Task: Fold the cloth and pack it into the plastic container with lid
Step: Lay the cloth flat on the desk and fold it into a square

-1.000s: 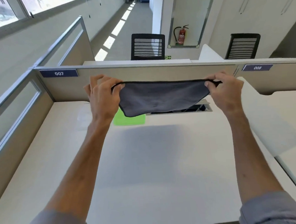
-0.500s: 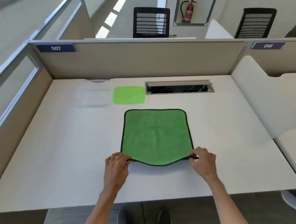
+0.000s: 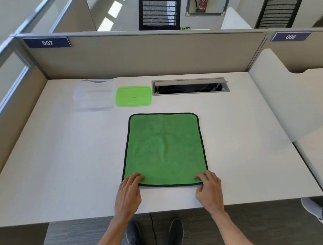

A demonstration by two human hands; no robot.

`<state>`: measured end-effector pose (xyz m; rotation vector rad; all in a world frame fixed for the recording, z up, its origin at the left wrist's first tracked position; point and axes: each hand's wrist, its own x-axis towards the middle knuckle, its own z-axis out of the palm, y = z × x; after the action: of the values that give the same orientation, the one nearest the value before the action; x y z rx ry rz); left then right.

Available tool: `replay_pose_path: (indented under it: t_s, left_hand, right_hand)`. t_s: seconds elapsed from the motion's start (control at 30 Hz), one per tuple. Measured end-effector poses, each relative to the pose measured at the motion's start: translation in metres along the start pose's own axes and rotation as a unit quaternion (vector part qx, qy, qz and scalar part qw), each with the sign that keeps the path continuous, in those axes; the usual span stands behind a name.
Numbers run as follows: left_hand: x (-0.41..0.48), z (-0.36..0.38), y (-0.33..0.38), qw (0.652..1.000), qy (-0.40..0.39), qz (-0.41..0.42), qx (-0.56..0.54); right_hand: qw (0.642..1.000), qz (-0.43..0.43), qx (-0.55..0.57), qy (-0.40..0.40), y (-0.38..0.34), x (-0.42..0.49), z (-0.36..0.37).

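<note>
A green microfibre cloth with black edging (image 3: 164,150) lies spread flat and unfolded on the pale counter (image 3: 65,166), its long sides running away from the person and its near short edge close to the counter's front. A faint crease runs down its middle.

The left hand (image 3: 128,195) rests with its fingertips on the cloth's near left corner, fingers extended and flat, its grip wide and holding nothing. The right hand (image 3: 210,189) mirrors it at the near right corner, fingertips pressing down on the fabric, fingers likewise loose with nothing clasped.

Beyond the cloth, toward the back left of the counter, stands a clear rectangular plastic container (image 3: 94,94), uncovered and with nothing inside it. Just beside it on its right lies a flat green plastic lid (image 3: 134,96), resting on the counter; whether the two touch cannot be told. Both are well apart from the cloth.

To the right of the lid, a grey rectangular cable slot (image 3: 190,86) is set into the counter with its flap raised, dark inside. A beige partition (image 3: 143,53) bounds the far edge, bearing a blue "007" label (image 3: 47,43).
</note>
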<state>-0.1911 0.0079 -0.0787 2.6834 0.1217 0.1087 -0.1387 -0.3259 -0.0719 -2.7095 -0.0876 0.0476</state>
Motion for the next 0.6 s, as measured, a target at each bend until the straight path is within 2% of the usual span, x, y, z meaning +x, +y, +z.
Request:
replay_pose_path:
  t_s: [0.27, 0.6]
  left_hand:
    - [0.024, -0.01, 0.006, 0.996, 0.045, -0.042, -0.057]
    - [0.135, -0.053, -0.005, 0.995, 0.076, -0.016, -0.066]
  right_hand:
    - [0.997, -0.014, 0.063, -0.04, 0.013, 0.046, -0.03]
    - [0.997, -0.006, 0.076, 0.021, -0.013, 0.164, -0.054]
